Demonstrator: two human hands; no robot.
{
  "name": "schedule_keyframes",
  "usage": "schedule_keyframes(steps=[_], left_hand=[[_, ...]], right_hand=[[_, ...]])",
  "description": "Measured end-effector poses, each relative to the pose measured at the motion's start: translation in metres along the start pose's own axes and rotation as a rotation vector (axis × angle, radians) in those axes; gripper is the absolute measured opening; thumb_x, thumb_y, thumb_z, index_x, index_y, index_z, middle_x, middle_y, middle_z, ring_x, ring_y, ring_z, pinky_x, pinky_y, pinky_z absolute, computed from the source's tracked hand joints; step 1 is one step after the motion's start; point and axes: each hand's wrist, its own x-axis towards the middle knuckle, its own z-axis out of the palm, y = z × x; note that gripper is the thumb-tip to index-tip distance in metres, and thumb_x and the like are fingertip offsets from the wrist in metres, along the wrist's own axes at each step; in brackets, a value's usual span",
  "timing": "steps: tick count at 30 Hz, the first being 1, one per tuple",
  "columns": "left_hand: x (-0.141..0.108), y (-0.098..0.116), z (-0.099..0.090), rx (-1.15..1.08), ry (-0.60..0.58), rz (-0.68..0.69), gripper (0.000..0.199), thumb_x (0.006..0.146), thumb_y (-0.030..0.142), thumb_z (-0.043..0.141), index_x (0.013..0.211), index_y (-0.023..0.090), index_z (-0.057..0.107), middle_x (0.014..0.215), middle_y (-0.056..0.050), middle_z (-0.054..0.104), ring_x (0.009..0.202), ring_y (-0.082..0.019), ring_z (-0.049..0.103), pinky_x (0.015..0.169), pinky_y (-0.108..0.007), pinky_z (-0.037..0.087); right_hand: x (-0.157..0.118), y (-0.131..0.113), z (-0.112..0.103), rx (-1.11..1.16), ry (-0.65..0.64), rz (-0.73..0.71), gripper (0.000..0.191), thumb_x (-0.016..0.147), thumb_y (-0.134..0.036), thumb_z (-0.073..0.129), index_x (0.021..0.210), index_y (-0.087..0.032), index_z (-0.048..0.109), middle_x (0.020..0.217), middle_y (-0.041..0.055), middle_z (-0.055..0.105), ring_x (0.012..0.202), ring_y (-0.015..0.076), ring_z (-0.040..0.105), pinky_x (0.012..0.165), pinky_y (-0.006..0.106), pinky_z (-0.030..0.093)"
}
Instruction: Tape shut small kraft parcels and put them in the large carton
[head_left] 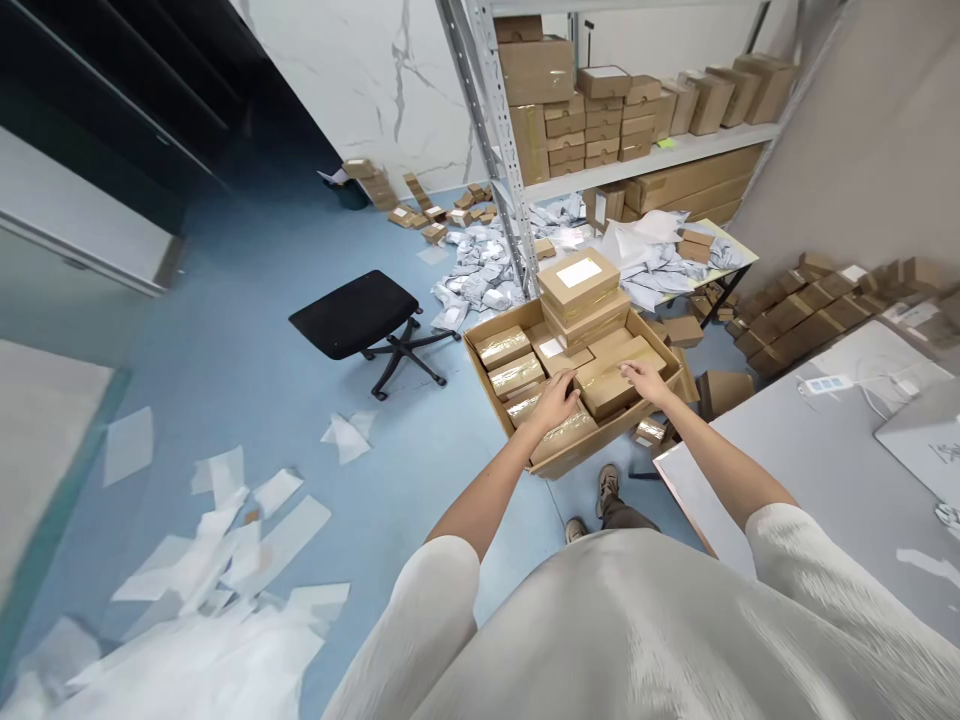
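A large open carton (pixel 576 450) in front of me is filled with several taped brown boxes. My left hand (pixel 556 402) rests over the boxes with fingers stretched out, its tips by the left edge of a taped cardboard box (pixel 606 388). Above that box's right part is my right hand (pixel 645 382), thumb and fingers drawn together; whether anything is between them is too small to make out. Two stacked boxes, the upper one (pixel 576 280) with a white label, rise at the carton's far side. Shiny tape covers the boxes (pixel 516 375) along the left.
A black stool-like chair (pixel 356 312) stands left of the carton. Grey mailing bags (pixel 480 265) and loose papers (pixel 225 540) lie on the blue floor. Metal shelving (pixel 645 160) with boxes stands ahead. At right is a white table (pixel 810 460) with a power strip (pixel 825 384).
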Motion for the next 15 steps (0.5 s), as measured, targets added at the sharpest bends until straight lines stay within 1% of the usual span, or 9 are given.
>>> schedule_keyframes(steps=[5,9,12,15], left_hand=[[0.035,-0.017,0.0,0.002,0.007,-0.056,0.05,0.106,0.027,0.051,0.155,0.019,0.054,0.163,-0.016,0.054,0.158,-0.028,0.047,0.135,-0.05,0.035],[0.074,-0.031,0.0,-0.007,0.032,-0.112,0.053,0.107,0.029,0.052,0.16,0.023,0.051,0.168,-0.014,0.05,0.162,-0.027,0.041,0.137,-0.049,0.031],[0.107,-0.039,0.0,-0.031,0.095,-0.196,0.063,0.108,0.034,0.054,0.169,0.026,0.041,0.177,-0.013,0.039,0.167,-0.03,0.034,0.136,-0.052,0.032],[0.139,-0.046,0.0,-0.047,0.191,-0.311,0.073,0.109,0.039,0.056,0.176,0.032,0.028,0.185,-0.01,0.022,0.17,-0.035,0.023,0.132,-0.056,0.036]], right_hand=[[0.062,0.005,-0.003,0.019,-0.036,-0.016,0.045,0.089,-0.057,0.069,0.112,-0.02,0.081,0.123,0.0139,0.08,0.116,0.0321,0.071,0.105,0.05,0.059],[0.116,0.014,-0.008,0.029,-0.017,-0.032,0.048,0.09,-0.055,0.067,0.121,-0.019,0.079,0.127,0.0157,0.078,0.118,0.0333,0.072,0.11,0.054,0.056],[0.161,0.018,-0.017,0.0,0.025,-0.098,0.055,0.093,-0.054,0.067,0.133,-0.018,0.075,0.14,0.0187,0.073,0.129,0.035,0.068,0.119,0.055,0.05],[0.209,0.016,-0.024,-0.039,0.044,-0.161,0.07,0.095,-0.057,0.067,0.152,-0.017,0.064,0.156,0.0206,0.063,0.14,0.0367,0.061,0.125,0.056,0.044]])
